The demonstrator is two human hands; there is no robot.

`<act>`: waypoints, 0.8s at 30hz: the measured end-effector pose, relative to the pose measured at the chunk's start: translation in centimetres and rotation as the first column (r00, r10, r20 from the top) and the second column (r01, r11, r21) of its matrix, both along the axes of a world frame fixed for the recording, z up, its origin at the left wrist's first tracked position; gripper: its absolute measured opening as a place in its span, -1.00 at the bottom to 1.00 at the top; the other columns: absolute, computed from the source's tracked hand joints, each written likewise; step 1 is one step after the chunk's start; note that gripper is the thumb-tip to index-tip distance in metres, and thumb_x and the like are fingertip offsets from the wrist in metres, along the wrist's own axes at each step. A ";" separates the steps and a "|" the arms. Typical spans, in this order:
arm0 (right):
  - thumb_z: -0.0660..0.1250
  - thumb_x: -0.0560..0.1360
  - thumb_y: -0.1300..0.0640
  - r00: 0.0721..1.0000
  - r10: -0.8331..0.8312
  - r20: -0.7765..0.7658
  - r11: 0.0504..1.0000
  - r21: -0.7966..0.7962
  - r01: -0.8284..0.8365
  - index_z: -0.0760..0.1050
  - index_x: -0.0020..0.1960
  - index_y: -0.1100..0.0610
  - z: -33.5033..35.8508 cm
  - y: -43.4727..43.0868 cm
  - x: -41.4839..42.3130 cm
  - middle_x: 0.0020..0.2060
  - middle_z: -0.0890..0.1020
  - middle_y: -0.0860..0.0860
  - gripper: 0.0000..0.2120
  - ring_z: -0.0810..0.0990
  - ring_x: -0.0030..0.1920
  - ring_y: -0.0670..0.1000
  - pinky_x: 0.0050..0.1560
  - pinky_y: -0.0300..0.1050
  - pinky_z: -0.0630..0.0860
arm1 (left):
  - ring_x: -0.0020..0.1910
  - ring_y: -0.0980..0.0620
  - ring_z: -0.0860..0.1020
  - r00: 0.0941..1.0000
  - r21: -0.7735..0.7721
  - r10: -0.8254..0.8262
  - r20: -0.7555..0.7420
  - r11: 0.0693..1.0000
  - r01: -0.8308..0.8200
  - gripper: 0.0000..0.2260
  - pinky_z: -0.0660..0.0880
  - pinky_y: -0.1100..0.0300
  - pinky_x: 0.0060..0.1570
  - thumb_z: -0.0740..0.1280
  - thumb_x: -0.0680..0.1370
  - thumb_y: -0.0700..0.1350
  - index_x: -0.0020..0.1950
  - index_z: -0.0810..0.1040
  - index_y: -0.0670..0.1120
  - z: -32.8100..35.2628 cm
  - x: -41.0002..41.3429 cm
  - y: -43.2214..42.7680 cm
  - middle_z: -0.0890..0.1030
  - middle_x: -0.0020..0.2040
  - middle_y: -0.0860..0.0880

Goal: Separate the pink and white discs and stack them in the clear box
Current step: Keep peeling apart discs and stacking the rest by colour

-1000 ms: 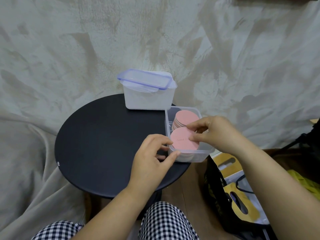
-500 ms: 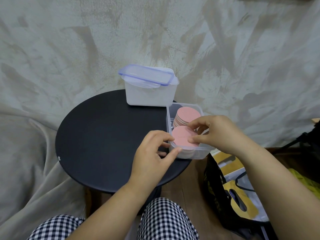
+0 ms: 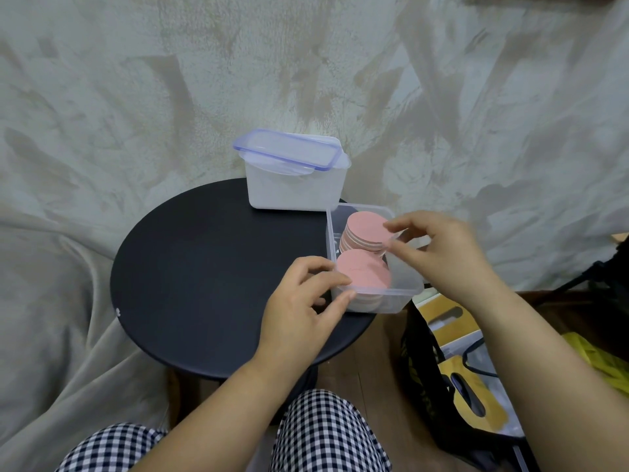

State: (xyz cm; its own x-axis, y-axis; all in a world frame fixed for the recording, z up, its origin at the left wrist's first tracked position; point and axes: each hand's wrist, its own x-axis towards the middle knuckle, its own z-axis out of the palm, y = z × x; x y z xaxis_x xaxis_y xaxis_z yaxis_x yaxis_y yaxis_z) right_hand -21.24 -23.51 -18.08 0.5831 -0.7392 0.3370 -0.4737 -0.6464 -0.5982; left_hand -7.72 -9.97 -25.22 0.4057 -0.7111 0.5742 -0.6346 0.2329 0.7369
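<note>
Clear box (image 3: 396, 301), near corner gripped by the left hand (image 3: 299, 303), fingers (image 3: 315, 267) curled.

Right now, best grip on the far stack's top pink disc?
Pinch the top pink disc at its right rim, from above-right. The far stack hugs the clear box left wall; the right side is open, beside the right hand.

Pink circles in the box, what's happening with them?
A person is sorting discs at a round black table. The left hand holds the near corner of the clear box. Inside sit a near stack and a far stack, both pink on top. The right hand has fingertips at the far stack's edge; blur hides whether they pinch it.
</note>
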 end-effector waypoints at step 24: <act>0.43 0.30 -0.19 0.945 0.062 0.321 0.773 0.584 -0.249 0.21 0.45 -0.02 -5.9 1.7 1.2 0.34 0.43 -0.11 -0.20 0.42 0.30 -0.17 0.34 -0.08 0.35 | 0.40 0.26 0.02 0.972 0.368 0.235 -0.004 0.904 -0.217 0.08 0.27 0.08 0.38 0.30 0.04 0.53 0.41 -0.17 0.31 1.1 0.8 7.6 -0.02 0.32 0.42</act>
State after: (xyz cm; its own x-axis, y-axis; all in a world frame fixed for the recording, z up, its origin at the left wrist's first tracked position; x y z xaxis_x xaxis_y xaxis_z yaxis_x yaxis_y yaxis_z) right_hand -20.05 -21.84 -23.95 0.6638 -0.7479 0.0068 -0.1603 -0.1512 -0.9754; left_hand -6.91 -2.36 -24.17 0.6004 -0.7525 0.2707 -0.6008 -0.2010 0.7737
